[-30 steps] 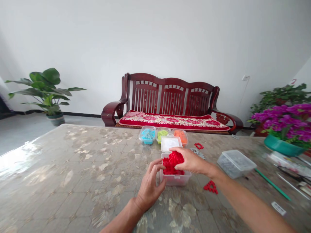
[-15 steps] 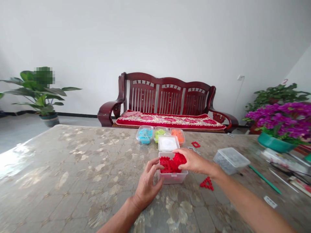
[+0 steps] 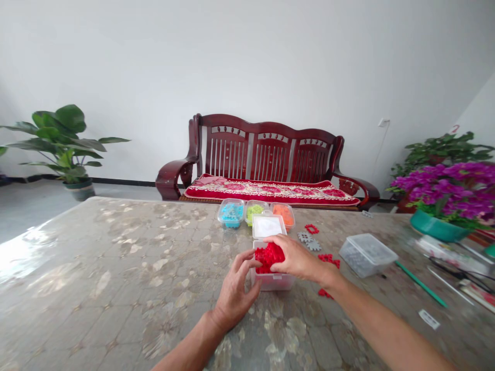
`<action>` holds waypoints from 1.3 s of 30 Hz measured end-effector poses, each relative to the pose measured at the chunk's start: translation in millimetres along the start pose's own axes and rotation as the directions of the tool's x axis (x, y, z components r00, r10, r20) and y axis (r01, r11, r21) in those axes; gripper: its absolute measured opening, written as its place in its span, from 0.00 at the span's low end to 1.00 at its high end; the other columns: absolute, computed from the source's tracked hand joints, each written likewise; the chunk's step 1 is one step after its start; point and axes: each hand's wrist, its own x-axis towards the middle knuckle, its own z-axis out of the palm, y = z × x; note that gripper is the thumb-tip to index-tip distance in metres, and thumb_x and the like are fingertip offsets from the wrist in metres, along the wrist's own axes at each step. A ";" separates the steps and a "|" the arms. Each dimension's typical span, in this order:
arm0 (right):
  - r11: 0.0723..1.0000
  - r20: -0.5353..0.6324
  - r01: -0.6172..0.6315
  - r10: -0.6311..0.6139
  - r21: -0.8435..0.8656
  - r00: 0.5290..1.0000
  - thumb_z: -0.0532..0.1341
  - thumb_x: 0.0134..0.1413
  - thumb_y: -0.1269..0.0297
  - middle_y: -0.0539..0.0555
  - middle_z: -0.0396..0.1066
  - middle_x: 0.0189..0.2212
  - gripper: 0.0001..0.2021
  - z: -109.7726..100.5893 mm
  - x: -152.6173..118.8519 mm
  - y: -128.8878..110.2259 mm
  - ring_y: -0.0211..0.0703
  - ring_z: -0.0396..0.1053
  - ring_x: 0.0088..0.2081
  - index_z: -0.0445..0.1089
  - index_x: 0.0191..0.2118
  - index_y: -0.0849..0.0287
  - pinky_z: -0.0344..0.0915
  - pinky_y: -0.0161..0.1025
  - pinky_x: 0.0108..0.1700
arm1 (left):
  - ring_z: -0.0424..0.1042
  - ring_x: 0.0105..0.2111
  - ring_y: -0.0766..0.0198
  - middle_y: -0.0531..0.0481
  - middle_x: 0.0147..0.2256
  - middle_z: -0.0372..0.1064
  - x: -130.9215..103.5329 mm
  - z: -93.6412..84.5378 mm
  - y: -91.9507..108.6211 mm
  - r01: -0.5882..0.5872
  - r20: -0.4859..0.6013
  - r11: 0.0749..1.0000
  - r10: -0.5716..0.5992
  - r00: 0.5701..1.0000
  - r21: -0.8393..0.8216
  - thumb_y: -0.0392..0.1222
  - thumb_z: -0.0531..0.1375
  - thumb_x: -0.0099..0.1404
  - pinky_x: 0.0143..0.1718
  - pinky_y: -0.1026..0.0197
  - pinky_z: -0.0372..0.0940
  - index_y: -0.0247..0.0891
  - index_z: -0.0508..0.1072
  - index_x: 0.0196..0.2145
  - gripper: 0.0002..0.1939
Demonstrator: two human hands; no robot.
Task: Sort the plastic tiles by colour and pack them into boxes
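Note:
A clear plastic box [image 3: 273,282] stands with its lid [image 3: 268,226] flipped back, full of red interlocking plastic pieces [image 3: 262,259]. My right hand [image 3: 294,257] is over the box's right side, its fingers and thumb closed around a bunch of red pieces [image 3: 275,253]. At the box's left side my left hand [image 3: 237,283] curls its fingers over the rim against the red pieces, with the thumb near the front corner. The right hand and forearm partly cover two loose red pieces [image 3: 328,259] on the table.
Behind the box stand tubs of blue [image 3: 231,214], green [image 3: 254,212] and orange [image 3: 284,214] pieces. Grey pieces [image 3: 308,240] and a red one [image 3: 311,229] lie right. Farther right are a box of grey pieces [image 3: 367,255], a green stick [image 3: 421,284] and a flower pot [image 3: 441,226].
My right hand has moved left across the box with the red pieces in it. Grey pieces and another red piece on the table show more now. My left hand has stayed nearly still.

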 end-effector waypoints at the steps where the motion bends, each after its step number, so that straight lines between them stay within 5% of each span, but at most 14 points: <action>1: 1.000 0.008 0.005 -0.005 0.019 1.000 0.68 0.38 0.68 0.57 0.70 0.51 0.32 1.4 1.0 -1.8 0.50 0.68 0.50 0.68 0.55 0.55 0.63 0.44 0.53 | 0.66 0.55 0.56 0.43 0.55 0.63 -0.3 0.1 -0.3 0.007 0.000 1.000 -0.007 1.000 -0.004 0.28 0.57 0.58 0.53 0.51 0.66 0.42 0.68 0.46 0.18; 9: 0.990 -0.047 -0.135 0.137 0.042 0.990 0.73 0.34 0.58 0.59 0.70 0.52 0.39 -5.2 -5.8 16.2 0.54 0.67 0.52 0.67 0.57 0.56 0.61 0.47 0.55 | 0.64 0.56 0.55 0.43 0.56 0.63 -0.8 -1.5 0.1 -0.049 0.026 0.997 0.047 0.999 0.067 0.31 0.58 0.58 0.56 0.50 0.63 0.43 0.66 0.51 0.23; 16: 0.992 0.054 -0.129 0.129 0.001 0.990 0.74 0.32 0.51 0.57 0.70 0.51 0.41 -10.9 -19.5 20.7 0.54 0.66 0.51 0.66 0.58 0.53 0.61 0.48 0.53 | 0.60 0.59 0.54 0.45 0.56 0.64 1.4 -2.3 2.2 -0.127 0.087 0.981 0.115 0.990 0.144 0.31 0.58 0.59 0.57 0.47 0.61 0.44 0.68 0.48 0.20; 23: 0.983 0.002 -0.144 0.144 0.118 0.990 0.68 0.44 0.62 0.54 0.76 0.45 0.24 -11.4 -22.9 23.5 0.49 0.71 0.46 0.72 0.51 0.55 0.64 0.45 0.49 | 0.61 0.58 0.55 0.45 0.56 0.64 2.8 -1.8 3.1 -0.117 0.092 0.983 0.105 0.990 0.140 0.30 0.56 0.61 0.56 0.49 0.62 0.44 0.68 0.47 0.17; 31: 0.979 0.096 0.056 -0.038 -0.196 0.995 0.61 0.52 0.66 0.51 0.77 0.42 0.15 -9.2 -18.8 17.3 0.47 0.68 0.47 0.76 0.46 0.51 0.61 0.43 0.51 | 0.62 0.56 0.57 0.45 0.56 0.63 2.1 -1.3 1.4 -0.100 0.102 0.989 0.089 0.991 0.113 0.31 0.54 0.64 0.55 0.50 0.62 0.44 0.69 0.47 0.15; 39: 0.946 0.152 0.111 -0.067 -0.305 0.986 0.59 0.53 0.71 0.53 0.76 0.41 0.14 -12.3 -18.4 3.4 0.48 0.68 0.46 0.76 0.44 0.52 0.60 0.43 0.50 | 0.62 0.56 0.58 0.46 0.55 0.64 2.6 -2.0 2.5 -0.091 0.104 0.990 0.079 0.991 0.109 0.30 0.54 0.64 0.56 0.51 0.62 0.44 0.69 0.46 0.15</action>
